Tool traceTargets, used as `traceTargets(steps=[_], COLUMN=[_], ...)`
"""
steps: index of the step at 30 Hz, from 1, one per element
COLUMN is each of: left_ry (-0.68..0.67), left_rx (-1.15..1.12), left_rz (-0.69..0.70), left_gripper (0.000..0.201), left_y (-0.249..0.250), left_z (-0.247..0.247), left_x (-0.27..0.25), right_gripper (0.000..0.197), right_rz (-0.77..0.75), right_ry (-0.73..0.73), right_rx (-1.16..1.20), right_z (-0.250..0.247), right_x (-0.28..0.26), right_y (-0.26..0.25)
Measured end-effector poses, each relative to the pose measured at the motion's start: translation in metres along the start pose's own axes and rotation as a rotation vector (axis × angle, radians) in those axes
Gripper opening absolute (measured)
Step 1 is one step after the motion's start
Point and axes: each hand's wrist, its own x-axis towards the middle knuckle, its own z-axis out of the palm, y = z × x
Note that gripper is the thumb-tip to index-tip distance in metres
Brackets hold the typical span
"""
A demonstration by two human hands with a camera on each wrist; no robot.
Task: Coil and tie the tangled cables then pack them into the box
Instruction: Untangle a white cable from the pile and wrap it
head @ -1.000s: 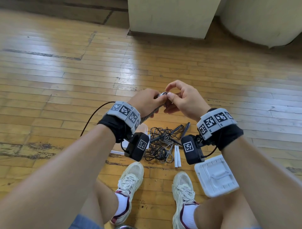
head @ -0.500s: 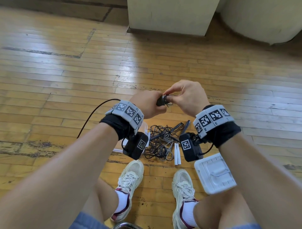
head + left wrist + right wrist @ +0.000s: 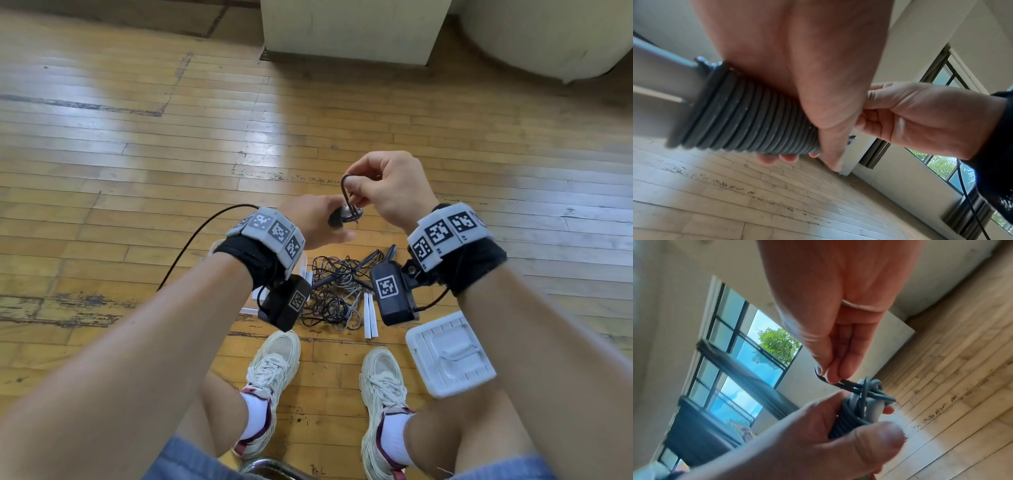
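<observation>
My left hand (image 3: 317, 221) grips a tightly wound grey cable coil (image 3: 343, 218), seen close up in the left wrist view as stacked turns (image 3: 748, 113) under the palm. Just above it, my right hand (image 3: 358, 195) pinches the coil's dark loose end (image 3: 345, 192), which arches up as a small loop. In the right wrist view the end (image 3: 846, 384) crosses over the top of the coil (image 3: 857, 412) between thumb and forefinger. A tangle of black cables (image 3: 334, 291) lies on the floor below my wrists. The box (image 3: 255, 296) is mostly hidden behind my left wrist.
A white box lid (image 3: 450, 354) lies on the wooden floor by my right knee. Two white strips (image 3: 370, 315) lie beside the tangle. My shoes (image 3: 274, 370) stand just short of it. A pale cabinet (image 3: 352, 31) stands farther ahead.
My right hand has lifted away from the coil, drawing the loose end up into a loop. My left hand keeps hold of the coil and sits slightly lower.
</observation>
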Motion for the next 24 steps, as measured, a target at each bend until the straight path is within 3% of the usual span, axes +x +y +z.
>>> traceTargets(steps=[3, 5, 12, 16, 20, 24], left_ry=[0.072, 0.130, 0.167, 0.125, 0.104, 0.073], left_rx=[0.050, 0.106, -0.001, -0.204, -0.357, -0.716], left_rz=[0.022, 0.026, -0.030, 0.034, 0.082, 0.114], left_gripper=[0.053, 0.057, 0.033, 0.026, 0.035, 0.016], left_y=[0.008, 0.010, 0.015, 0.018, 0.020, 0.020], left_z=[0.003, 0.008, 0.009, 0.003, 0.001, -0.002], left_x=[-0.003, -0.003, -0.003, -0.005, -0.010, -0.014], right_gripper=[0.003, 0.006, 0.009, 0.010, 0.010, 0.019], right_rz=[0.066, 0.106, 0.216, 0.319, 0.445, 0.506], right_ry=[-0.076, -0.111, -0.067, -0.056, -0.060, -0.098], right_rx=[0.017, 0.017, 0.168, 0.324, 0.508, 0.644], right_z=[-0.002, -0.002, -0.008, -0.014, -0.018, -0.019], right_x=[0.002, 0.004, 0.004, 0.005, 0.003, 0.004], right_y=[0.000, 0.004, 0.013, 0.017, 0.020, 0.017])
